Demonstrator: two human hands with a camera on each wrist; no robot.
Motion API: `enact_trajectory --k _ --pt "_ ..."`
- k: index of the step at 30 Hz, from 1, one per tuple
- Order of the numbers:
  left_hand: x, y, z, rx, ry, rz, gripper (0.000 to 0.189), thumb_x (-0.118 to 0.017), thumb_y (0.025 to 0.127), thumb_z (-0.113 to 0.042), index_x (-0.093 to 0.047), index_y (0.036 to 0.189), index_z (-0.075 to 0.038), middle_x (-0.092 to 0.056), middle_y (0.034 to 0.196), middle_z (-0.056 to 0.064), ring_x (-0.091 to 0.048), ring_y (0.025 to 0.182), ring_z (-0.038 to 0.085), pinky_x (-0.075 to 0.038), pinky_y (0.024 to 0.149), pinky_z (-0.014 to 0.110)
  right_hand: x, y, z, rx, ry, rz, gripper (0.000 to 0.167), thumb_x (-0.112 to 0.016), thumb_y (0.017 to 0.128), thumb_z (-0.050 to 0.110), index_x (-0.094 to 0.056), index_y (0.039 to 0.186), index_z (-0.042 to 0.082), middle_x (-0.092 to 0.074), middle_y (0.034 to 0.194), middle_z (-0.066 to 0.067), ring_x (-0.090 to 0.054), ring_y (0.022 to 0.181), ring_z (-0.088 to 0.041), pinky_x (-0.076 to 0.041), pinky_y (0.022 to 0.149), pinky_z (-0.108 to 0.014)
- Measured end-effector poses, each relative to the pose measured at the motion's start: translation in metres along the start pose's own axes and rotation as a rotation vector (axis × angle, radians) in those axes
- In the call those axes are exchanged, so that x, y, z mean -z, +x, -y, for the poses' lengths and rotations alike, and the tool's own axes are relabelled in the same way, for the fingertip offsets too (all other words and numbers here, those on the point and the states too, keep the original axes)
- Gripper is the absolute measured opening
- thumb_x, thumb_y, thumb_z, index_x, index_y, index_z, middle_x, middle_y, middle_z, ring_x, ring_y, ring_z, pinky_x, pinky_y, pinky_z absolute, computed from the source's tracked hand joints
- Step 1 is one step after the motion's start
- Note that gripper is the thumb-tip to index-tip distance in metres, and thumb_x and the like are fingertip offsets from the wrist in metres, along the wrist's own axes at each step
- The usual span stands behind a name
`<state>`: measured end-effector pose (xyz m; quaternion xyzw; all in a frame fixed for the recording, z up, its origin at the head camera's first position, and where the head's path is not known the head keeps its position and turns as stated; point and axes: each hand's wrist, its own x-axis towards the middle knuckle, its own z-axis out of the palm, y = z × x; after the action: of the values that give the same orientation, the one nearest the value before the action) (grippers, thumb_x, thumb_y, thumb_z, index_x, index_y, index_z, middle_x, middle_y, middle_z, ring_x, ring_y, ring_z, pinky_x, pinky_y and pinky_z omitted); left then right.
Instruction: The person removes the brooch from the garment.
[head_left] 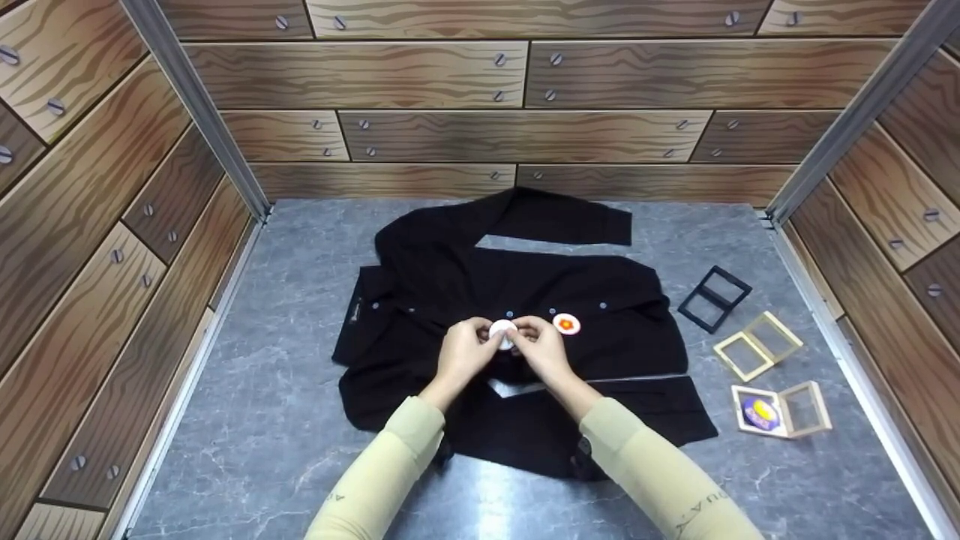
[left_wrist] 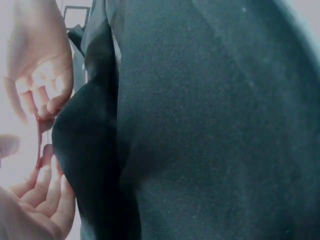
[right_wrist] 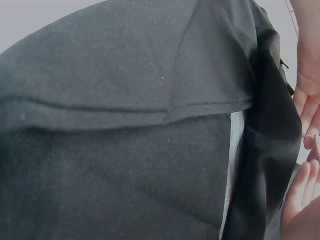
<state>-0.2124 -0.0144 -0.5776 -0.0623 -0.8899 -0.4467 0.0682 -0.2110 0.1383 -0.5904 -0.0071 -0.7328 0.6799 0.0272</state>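
Note:
Both hands meet over a black button-up shirt laid flat with its collar to the left. Between them is a small round white badge. My left hand pinches the badge's left edge, and my right hand pinches its right edge, thumbs on the near face. Just right of the right hand, a round white badge with an orange flower lies on the shirt near the button line. In both wrist views black cloth fills most of the picture, with the fingers at one side and the badge seen nearly edge-on.
Along the right side lie an open black frame case, an open gold-coloured case and an open light wooden case holding a purple and yellow badge. Wood-patterned walls enclose the grey marbled surface on three sides.

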Motion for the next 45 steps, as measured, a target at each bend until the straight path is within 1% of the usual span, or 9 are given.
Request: enact_trajectory --k 6,11,14,19,25,31,37,41,45 --pt "0.001 0.0 0.001 0.012 0.02 0.004 0.017 -0.082 0.088 -0.02 -0.081 0.094 -0.004 -0.079 0.082 0.006 -0.068 0.071 0.013 -0.057 0.068 0.029 0.0 -0.001 -0.001 -0.006 -0.03 0.019 0.019 -0.07 0.091 -0.01 -0.067 0.107 -0.019 -0.073 0.083 -0.009 -0.062 0.066 -0.003 -0.054 0.059 -0.016" --pt "0.001 0.0 0.003 0.025 0.029 0.004 0.018 -0.082 0.088 -0.021 -0.081 0.094 -0.004 -0.079 0.081 0.005 -0.066 0.07 0.012 -0.057 0.067 0.03 -0.001 -0.003 0.002 -0.044 -0.059 0.035 0.022 -0.07 0.091 -0.01 -0.069 0.112 -0.017 -0.076 0.089 -0.014 -0.065 0.068 -0.005 -0.056 0.059 -0.017" --pt "0.001 0.001 0.002 0.022 0.016 0.007 0.017 -0.082 0.089 -0.021 -0.082 0.094 -0.004 -0.079 0.081 0.006 -0.065 0.07 0.012 -0.056 0.067 0.03 -0.001 -0.003 0.004 -0.067 -0.047 0.039 0.023 -0.069 0.092 -0.009 -0.068 0.114 -0.017 -0.078 0.09 -0.016 -0.067 0.069 -0.004 -0.058 0.059 -0.018" --pt "0.002 0.002 0.001 0.023 -0.005 0.012 0.017 -0.081 0.09 -0.02 -0.082 0.094 -0.004 -0.079 0.081 0.007 -0.066 0.071 0.013 -0.056 0.069 0.03 -0.001 -0.002 0.005 -0.1 0.017 0.039 0.024 -0.068 0.093 -0.009 -0.066 0.115 -0.019 -0.078 0.087 -0.012 -0.068 0.069 -0.005 -0.06 0.058 -0.019" --pt "0.002 0.001 0.001 0.016 -0.024 0.017 0.017 -0.079 0.09 -0.018 -0.082 0.095 -0.002 -0.079 0.082 0.008 -0.065 0.072 0.013 -0.055 0.069 0.029 -0.001 -0.003 0.008 -0.146 0.085 0.042 0.025 -0.068 0.092 -0.008 -0.065 0.114 -0.02 -0.076 0.084 -0.005 -0.066 0.067 -0.006 -0.056 0.057 -0.018" --pt "0.001 0.001 0.002 0.017 -0.032 0.035 0.018 -0.078 0.089 -0.017 -0.081 0.095 0.0 -0.078 0.08 0.008 -0.059 0.067 0.007 -0.054 0.065 0.025 0.0 -0.003 0.009 -0.191 0.113 0.043 0.023 -0.067 0.091 -0.007 -0.066 0.111 -0.02 -0.073 0.079 -0.001 -0.066 0.064 -0.006 -0.055 0.057 -0.017" --pt "0.002 0.0 0.003 0.01 -0.047 0.051 0.017 -0.078 0.089 -0.015 -0.081 0.095 0.001 -0.077 0.078 0.008 -0.053 0.064 0.003 -0.05 0.063 0.022 0.0 -0.003 0.008 -0.212 0.125 0.042 0.019 -0.067 0.091 -0.006 -0.067 0.106 -0.016 -0.071 0.076 0.001 -0.065 0.062 -0.006 -0.056 0.058 -0.017" --pt "0.001 0.001 0.004 0.002 -0.065 0.06 0.018 -0.077 0.089 -0.013 -0.081 0.097 0.002 -0.08 0.081 0.011 -0.057 0.066 0.004 -0.052 0.065 0.022 0.0 -0.004 0.008 -0.231 0.123 0.044 0.02 -0.067 0.091 -0.005 -0.066 0.107 -0.017 -0.071 0.075 0.001 -0.064 0.062 -0.006 -0.055 0.058 -0.016" --pt "0.001 0.0 0.006 -0.003 -0.077 0.065 0.019 -0.078 0.09 -0.012 -0.081 0.099 0.004 -0.081 0.085 0.013 -0.064 0.07 0.008 -0.056 0.066 0.024 0.0 -0.004 0.007 -0.241 0.131 0.058 0.019 -0.066 0.092 -0.005 -0.065 0.107 -0.016 -0.072 0.077 0.001 -0.065 0.063 -0.007 -0.056 0.059 -0.017"
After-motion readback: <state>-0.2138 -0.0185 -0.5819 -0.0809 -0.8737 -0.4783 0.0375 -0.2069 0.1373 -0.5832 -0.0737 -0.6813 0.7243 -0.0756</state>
